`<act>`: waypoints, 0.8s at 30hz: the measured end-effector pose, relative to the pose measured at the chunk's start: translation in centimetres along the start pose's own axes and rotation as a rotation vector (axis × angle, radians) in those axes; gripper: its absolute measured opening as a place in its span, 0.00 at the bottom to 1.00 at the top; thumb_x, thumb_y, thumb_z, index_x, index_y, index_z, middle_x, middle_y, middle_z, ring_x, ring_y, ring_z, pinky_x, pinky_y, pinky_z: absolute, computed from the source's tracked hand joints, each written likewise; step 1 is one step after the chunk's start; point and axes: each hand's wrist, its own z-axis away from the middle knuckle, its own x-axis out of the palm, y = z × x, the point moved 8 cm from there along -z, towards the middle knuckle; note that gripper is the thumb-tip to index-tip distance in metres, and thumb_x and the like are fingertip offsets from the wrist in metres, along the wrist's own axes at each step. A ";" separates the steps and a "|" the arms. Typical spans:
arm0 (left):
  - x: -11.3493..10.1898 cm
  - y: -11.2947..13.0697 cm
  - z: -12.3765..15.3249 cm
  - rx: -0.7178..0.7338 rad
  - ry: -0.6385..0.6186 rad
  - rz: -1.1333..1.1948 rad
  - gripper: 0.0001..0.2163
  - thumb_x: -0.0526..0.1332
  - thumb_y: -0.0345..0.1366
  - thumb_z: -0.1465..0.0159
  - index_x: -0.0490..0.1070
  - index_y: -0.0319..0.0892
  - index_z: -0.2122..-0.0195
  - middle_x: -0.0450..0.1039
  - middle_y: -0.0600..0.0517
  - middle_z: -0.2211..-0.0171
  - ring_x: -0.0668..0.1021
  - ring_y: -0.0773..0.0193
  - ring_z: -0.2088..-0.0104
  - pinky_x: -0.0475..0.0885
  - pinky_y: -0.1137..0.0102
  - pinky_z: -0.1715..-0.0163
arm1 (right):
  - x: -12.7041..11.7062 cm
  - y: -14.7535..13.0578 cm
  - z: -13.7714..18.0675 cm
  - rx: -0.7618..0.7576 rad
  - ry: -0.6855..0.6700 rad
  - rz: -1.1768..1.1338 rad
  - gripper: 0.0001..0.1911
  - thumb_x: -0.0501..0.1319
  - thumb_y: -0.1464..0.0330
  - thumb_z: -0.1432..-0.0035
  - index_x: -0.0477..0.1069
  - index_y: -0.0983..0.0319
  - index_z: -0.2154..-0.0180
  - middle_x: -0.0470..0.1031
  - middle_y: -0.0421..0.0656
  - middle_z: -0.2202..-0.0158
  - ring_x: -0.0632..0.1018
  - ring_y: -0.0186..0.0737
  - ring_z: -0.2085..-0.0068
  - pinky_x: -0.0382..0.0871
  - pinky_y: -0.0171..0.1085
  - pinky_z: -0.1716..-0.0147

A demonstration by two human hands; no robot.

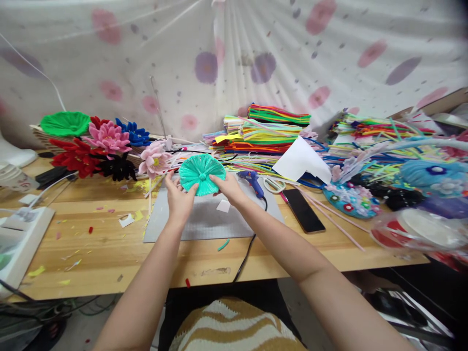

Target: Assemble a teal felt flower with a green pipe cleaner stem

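Observation:
Both my hands hold a round teal disc [195, 168] above a grey mat. Strands fan out from a small knot at its middle. My left hand [181, 197] grips the left edge, thumb on the front and fingers behind. At the right edge, my right hand [228, 186] has its thumb on the face, with its other fingers mostly hidden behind. Just right of the disc lies a blue glue gun [252, 181] with a black cord. A small white paper piece [223, 206] rests on the grey mat [164, 226] below my right hand.
Fuzzy flowers [106, 139] and a green disc [65, 124] stand at the back left. Bundled pipe cleaners [266, 129] are piled at the back. Right of the mat lie scissors [274, 185] and a phone [304, 209]. A power strip [27, 243] sits at the left edge.

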 end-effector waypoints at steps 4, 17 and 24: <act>0.4 -1.7 1.1 -0.116 -0.032 0.061 0.36 0.65 0.34 0.51 0.49 0.41 0.43 0.73 0.46 0.64 0.77 0.63 0.68 0.72 0.67 0.67 | -0.2 0.8 -0.1 0.016 0.015 0.007 0.11 0.61 0.63 0.52 0.67 0.62 0.67 0.73 0.41 0.74 0.72 0.31 0.78 0.70 0.30 0.83; 1.7 2.1 1.7 0.228 -0.259 -0.570 0.30 0.59 0.40 0.44 0.54 0.42 0.41 0.75 0.46 0.64 0.77 0.60 0.68 0.69 0.67 0.65 | -1.2 1.2 0.0 0.067 0.000 0.073 0.10 0.60 0.64 0.53 0.69 0.64 0.69 0.73 0.43 0.73 0.72 0.32 0.77 0.70 0.31 0.83; 0.6 0.7 -0.2 0.076 -0.293 -0.353 0.34 0.65 0.37 0.51 0.56 0.43 0.42 0.74 0.45 0.62 0.77 0.58 0.66 0.71 0.64 0.64 | -1.0 1.1 0.6 0.097 -0.120 0.154 0.11 0.60 0.62 0.51 0.70 0.63 0.68 0.73 0.43 0.72 0.73 0.34 0.75 0.71 0.32 0.82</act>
